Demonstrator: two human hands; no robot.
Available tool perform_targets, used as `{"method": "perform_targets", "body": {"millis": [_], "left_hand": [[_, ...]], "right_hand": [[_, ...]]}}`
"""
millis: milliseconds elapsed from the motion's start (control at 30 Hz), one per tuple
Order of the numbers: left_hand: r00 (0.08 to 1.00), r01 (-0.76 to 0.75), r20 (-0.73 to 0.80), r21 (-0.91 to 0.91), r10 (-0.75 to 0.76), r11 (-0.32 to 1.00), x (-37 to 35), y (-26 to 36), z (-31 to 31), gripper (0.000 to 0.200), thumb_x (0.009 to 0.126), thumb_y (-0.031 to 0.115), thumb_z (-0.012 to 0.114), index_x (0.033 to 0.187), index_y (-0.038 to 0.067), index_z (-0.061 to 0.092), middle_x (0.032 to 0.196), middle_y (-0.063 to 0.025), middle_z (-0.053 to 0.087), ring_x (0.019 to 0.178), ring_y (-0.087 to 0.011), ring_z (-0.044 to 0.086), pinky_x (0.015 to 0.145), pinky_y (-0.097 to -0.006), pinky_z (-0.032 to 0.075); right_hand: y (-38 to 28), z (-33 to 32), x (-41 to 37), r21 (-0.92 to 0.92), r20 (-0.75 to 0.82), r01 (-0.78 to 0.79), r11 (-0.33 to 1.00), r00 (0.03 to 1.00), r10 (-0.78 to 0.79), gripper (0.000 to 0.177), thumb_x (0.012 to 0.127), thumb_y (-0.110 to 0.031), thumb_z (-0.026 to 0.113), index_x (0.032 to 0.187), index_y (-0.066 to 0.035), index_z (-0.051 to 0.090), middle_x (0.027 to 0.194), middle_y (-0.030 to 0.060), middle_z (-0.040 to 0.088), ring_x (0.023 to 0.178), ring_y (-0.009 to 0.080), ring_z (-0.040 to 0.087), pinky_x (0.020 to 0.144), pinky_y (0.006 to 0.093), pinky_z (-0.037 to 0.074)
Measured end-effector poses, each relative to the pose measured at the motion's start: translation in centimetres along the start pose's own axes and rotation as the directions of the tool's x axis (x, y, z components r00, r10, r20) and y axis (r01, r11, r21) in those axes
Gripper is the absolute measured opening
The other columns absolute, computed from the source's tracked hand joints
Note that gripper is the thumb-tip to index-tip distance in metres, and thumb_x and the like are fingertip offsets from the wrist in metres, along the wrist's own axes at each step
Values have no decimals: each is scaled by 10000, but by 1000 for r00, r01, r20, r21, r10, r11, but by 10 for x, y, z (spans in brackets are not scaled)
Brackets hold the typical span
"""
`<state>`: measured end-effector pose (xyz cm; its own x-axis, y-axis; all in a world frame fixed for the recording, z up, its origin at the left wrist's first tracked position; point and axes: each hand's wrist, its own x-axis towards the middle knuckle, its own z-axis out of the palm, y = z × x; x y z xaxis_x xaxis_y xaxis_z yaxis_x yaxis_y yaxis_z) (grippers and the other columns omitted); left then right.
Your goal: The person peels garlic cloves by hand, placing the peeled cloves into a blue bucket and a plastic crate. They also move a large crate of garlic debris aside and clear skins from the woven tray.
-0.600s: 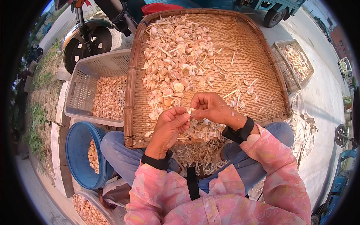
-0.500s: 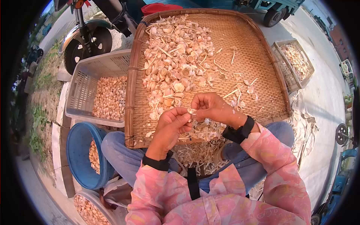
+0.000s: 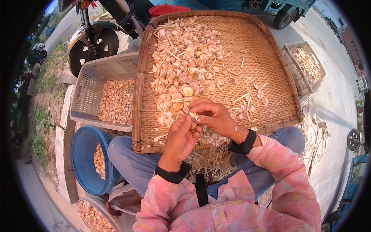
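Outdoors, daylight — pale concrete pavement (image 3: 334, 96) at right, grassy verge (image 3: 46, 116) (patchy) at left; blue vehicle (image 3: 294, 6), reddish building (image 3: 350, 41) beyond.

The long-sleeved top (image 3: 295, 185) is pink with a pale swirling print, the two wristbands (image 3: 173, 173) black, the jeans (image 3: 129, 164) blue.

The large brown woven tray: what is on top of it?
On the tray lies a heap of pale garlic, with thin dry stalks at right. Its surface under the heap is covered; anything beneath the left hand and right hand cannot be seen.
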<state>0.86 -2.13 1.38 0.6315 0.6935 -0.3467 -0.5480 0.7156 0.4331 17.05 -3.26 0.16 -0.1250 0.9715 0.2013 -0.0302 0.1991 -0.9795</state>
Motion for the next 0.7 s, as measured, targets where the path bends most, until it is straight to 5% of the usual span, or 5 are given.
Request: {"method": "perform_targets", "body": {"millis": [133, 233, 333, 533, 700], "left_hand": [[998, -28, -51, -54, 25, 998, 3, -2, -6, 126, 892, 105, 544, 988, 22, 545, 808, -32, 572, 632, -67, 508, 506, -157, 414], [990, -97, -98, 60, 103, 993, 0, -2, -1, 128, 876, 95, 567, 977, 20, 545, 781, -33, 573, 581, -51, 480, 471, -146, 385], [984, -118, -122, 115, 132, 986, -2, -3, 2, 138, 859, 91, 590, 961, 14, 541, 755, -37, 572, 552, -48, 465, 449, -145, 365], [985, -126, -108, 113, 138, 986, -8, -4, -1, 143, 848, 88, 600, 940, 7, 527, 748, -54, 572, 545, -49, 460, 433, -149, 339], [989, -99, -90, 164, 115, 981, -19, 4, 0, 136, 857, 94, 586, 947, 11, 526, 742, -53, 558, 544, -43, 442, 431, -147, 324]], "right_hand": [[-23, -3, -4, -561, 76, 118, 819, 993, -91, 180, 833, -100, 605, 1000, -33, 601, 946, 78, 549, 873, 171, 564, 664, 274, 454], [-42, 8, -4, -469, 49, 0, 883, 998, 26, 136, 806, -72, 579, 938, -45, 599, 868, 90, 555, 765, 251, 576, 622, 314, 456], [-25, 3, -3, -508, 103, 256, 822, 966, -238, 126, 822, -73, 570, 938, -24, 571, 776, 69, 564, 672, 199, 576, 578, 297, 454], [-21, 10, -5, 69, 34, -271, 960, 963, 269, 127, 887, -126, 540, 954, -19, 553, 674, -5, 539, 597, 41, 512, 516, 198, 418], [-27, 12, -5, 179, -7, -318, 931, 946, 324, 193, 928, -222, 488, 933, -40, 555, 656, -25, 497, 558, 27, 470, 482, 170, 392]]}}
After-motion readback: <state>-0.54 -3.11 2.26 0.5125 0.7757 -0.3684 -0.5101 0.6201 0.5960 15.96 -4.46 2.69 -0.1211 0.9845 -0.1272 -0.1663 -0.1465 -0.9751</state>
